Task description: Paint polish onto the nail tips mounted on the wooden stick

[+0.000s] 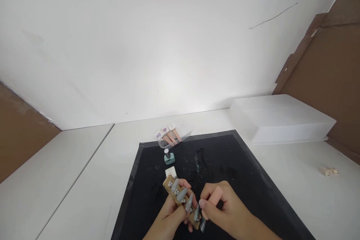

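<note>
My left hand [176, 213] is closed around a wooden nail stand [169, 181], which is tilted and carries several grey false nails [182, 194] on round metal mounts. Close to its lower right end, my right hand [225, 206] pinches a peach-coloured stick [216, 195] between thumb and fingers. Another grey nail [203, 225] shows just below the right fingers; whether it is fixed to the stick or to the stand I cannot tell. Beyond the stand are a small white block [171, 172] with dark markings and a green nail polish bottle [169, 158].
A black mat [225, 157] lies under the hands. At its far edge a clear tray [184, 132] holds several peach sticks [170, 138] with white ends. A translucent white bin [281, 120] stands at the right, with small beige rings [328, 171] nearer me. A white wall [168, 63] rises behind.
</note>
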The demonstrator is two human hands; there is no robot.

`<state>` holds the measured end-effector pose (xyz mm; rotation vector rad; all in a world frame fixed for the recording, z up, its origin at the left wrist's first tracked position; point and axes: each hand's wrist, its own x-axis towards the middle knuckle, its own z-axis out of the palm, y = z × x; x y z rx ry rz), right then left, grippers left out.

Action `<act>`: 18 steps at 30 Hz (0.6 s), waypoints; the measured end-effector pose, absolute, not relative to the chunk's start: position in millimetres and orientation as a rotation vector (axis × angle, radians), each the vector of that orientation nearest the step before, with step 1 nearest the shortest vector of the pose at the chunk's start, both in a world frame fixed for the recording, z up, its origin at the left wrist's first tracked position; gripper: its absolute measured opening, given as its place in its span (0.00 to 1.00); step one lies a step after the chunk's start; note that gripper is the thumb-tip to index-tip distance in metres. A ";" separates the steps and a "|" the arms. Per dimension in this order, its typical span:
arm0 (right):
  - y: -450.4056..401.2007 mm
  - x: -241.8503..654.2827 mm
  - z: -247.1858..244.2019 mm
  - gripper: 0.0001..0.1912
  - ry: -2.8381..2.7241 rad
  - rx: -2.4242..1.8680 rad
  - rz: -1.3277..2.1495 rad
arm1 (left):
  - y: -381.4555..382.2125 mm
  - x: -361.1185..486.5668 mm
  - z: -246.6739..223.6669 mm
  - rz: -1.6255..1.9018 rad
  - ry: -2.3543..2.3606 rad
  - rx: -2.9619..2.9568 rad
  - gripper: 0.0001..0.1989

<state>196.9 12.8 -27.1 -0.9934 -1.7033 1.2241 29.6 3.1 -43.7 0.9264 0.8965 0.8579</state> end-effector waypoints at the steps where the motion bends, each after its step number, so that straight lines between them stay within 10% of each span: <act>1: 14.3 197.1 -30.2 0.15 -1.705 -1.045 1.153 | 2.3 29.9 -44.5 0.856 0.892 0.933 0.16; 18: 17.0 199.0 -32.8 0.15 -1.760 -1.177 1.023 | 0.8 32.1 -44.1 0.891 0.905 0.912 0.13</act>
